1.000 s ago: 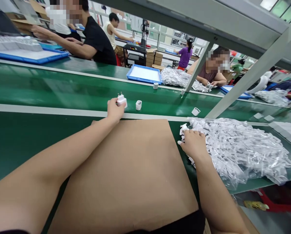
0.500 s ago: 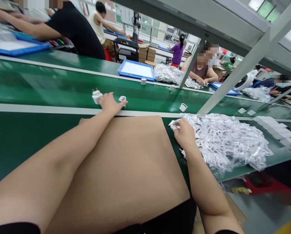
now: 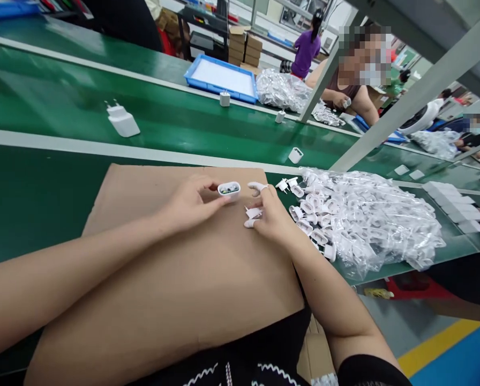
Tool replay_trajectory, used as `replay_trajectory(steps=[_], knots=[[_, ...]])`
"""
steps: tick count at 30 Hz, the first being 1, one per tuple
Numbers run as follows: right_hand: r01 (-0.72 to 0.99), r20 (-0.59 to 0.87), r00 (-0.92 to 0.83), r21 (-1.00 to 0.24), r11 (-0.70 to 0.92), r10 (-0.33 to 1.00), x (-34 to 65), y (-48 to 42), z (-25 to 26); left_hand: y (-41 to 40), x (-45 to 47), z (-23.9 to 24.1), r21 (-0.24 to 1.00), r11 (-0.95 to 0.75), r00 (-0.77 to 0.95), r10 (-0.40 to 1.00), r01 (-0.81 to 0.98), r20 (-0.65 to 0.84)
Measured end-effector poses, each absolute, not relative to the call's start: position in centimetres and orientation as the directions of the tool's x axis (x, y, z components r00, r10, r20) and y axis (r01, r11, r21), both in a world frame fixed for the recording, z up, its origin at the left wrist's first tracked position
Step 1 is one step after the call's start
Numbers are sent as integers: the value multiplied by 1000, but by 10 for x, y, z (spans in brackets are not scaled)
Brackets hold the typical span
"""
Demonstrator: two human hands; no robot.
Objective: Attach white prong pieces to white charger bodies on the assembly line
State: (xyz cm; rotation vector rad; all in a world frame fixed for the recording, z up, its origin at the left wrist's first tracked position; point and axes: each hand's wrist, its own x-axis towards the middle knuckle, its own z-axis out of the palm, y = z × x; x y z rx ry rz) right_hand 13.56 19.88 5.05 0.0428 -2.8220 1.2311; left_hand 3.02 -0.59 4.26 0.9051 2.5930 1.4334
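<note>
Above a cardboard sheet (image 3: 175, 268), my left hand (image 3: 195, 201) grips a white charger housing (image 3: 234, 196) by its side. The housing's oval end faces up, uncovered, with green circuitry visible inside. Close by on the right, my right hand (image 3: 270, 212) pinches a white plug cap with pins (image 3: 253, 213); white covers sit on its thumb and index fingertip. The two parts are apart. Beside my right forearm lies a heap of white plug caps (image 3: 368, 220), partly under clear plastic.
A complete-looking charger with two pins (image 3: 122, 120) lies on the green conveyor belt (image 3: 63, 96). Another open housing (image 3: 295, 155) rests farther right. Across the belt are a blue tray (image 3: 222, 78) and a co-worker (image 3: 346, 91). A slanted metal post (image 3: 384, 115) stands right.
My left hand has brought the housing from the belt over the cardboard. My right hand has moved left from the heap with a plug cap. The two-pin charger now lies farther left.
</note>
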Motion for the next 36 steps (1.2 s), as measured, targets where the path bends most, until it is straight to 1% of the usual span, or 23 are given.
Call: replay_trajectory(steps=[1,2,6,7,8,9,10,12,13,15,17,19,21,23,24,26,27,29,30,32,36], knots=[[-7,23,-1000,-753,659,16,136,200,50,-8,37,38,782,398,-823,512,480,245],[26,-7,-999,-745,666,31,137,201,51,-10,41,34,771,392,-812,519,502,265],[83,-43,-997,-561,823,71,139,204,59,-13,40,18,726,336,-743,570,600,351],[91,-52,-996,-552,829,74,140,204,61,-13,38,17,731,328,-739,579,598,346],[96,-54,-995,-584,806,79,140,204,63,-13,37,16,742,322,-739,586,588,331],[99,-47,-995,-656,748,91,140,203,64,-13,36,16,754,316,-738,599,576,312],[102,-37,-993,-750,654,112,140,203,65,-13,35,16,765,304,-730,615,568,298],[109,-45,-984,-916,387,171,138,202,65,-14,34,16,780,264,-703,649,568,292],[117,-69,-978,-962,247,195,136,202,66,-15,34,15,783,246,-687,666,571,291],[134,-127,-970,-991,23,207,132,202,67,-16,32,13,782,231,-664,691,578,287],[139,-162,-968,-981,-132,189,128,202,69,-17,31,11,778,228,-657,696,585,290],[150,-190,-970,-959,-241,155,125,203,70,-17,30,9,773,209,-645,698,599,311],[149,-196,-970,-947,-284,146,123,202,69,-18,30,10,760,177,-605,725,625,329],[113,-165,-966,-962,-248,201,123,198,67,-18,30,11,750,158,-567,756,642,326],[83,-131,-960,-977,-194,247,124,194,65,-18,30,12,749,156,-556,768,644,318],[6,-11,-946,-1000,-18,325,126,183,62,-17,30,14,756,162,-553,778,635,298],[-31,60,-940,-995,91,336,128,177,61,-17,30,14,760,164,-556,778,628,293],[-85,177,-934,-954,289,310,131,166,59,-17,30,14,773,161,-564,774,613,286],[-99,212,-933,-928,359,291,132,162,58,-17,30,13,781,159,-572,769,604,285],[-105,243,-935,-885,454,259,133,157,57,-16,30,14,796,160,-586,761,584,277],[-132,289,-940,-801,584,184,131,158,55,-16,29,16,811,159,-582,773,564,253]])
